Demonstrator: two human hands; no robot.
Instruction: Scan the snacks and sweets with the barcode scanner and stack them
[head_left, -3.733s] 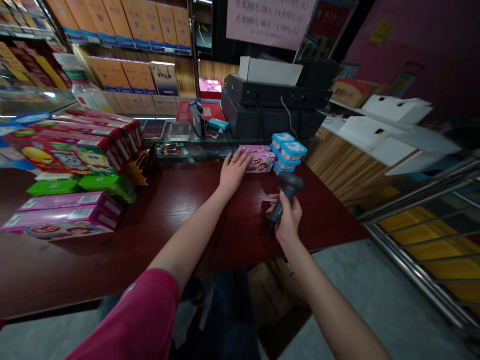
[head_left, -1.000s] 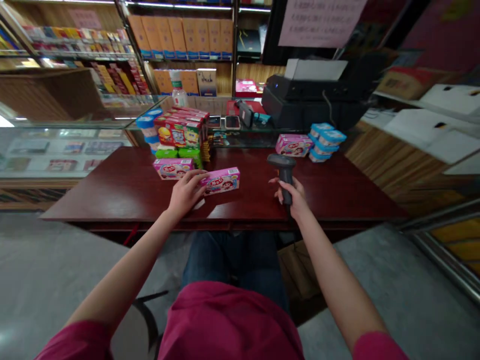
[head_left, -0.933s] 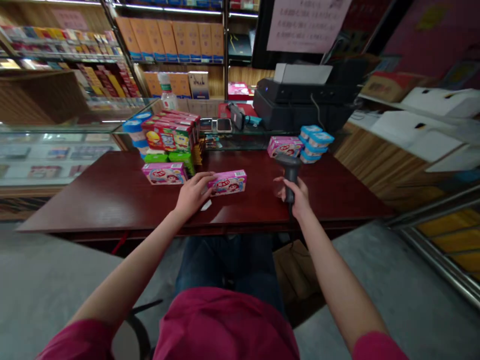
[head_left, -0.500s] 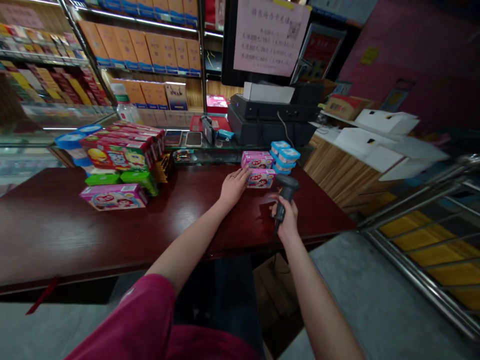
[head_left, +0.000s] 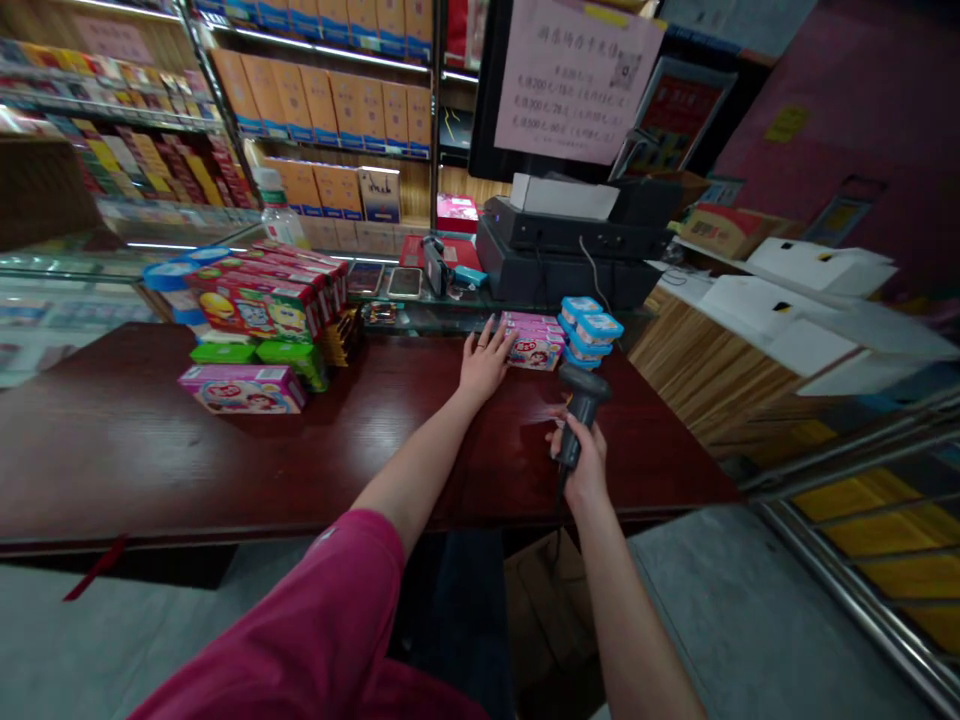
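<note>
My left hand (head_left: 486,365) lies with fingers spread at the left side of a group of pink-purple snack boxes (head_left: 535,350) on the dark red table. Its fingertips touch the boxes or rest right beside them. Closed around the handle of a dark barcode scanner (head_left: 581,410) is my right hand (head_left: 586,455), held over the table with the scanner's head pointing away from me. Blue-and-white tubs (head_left: 592,330) are stacked just right of the pink-purple boxes.
On the left stand red snack boxes (head_left: 255,305), green packs (head_left: 292,360), another pink-purple box (head_left: 244,390) and blue-lidded tubs (head_left: 169,280). A bottle (head_left: 279,210), phones (head_left: 405,283) and a black cash-register machine (head_left: 562,255) are behind. A metal railing (head_left: 862,580) runs at right.
The front pink-purple box has been pushed back against the others, and my left hand's fingers have spread at their left side. My right hand still holds the scanner. The view has shifted slightly.
</note>
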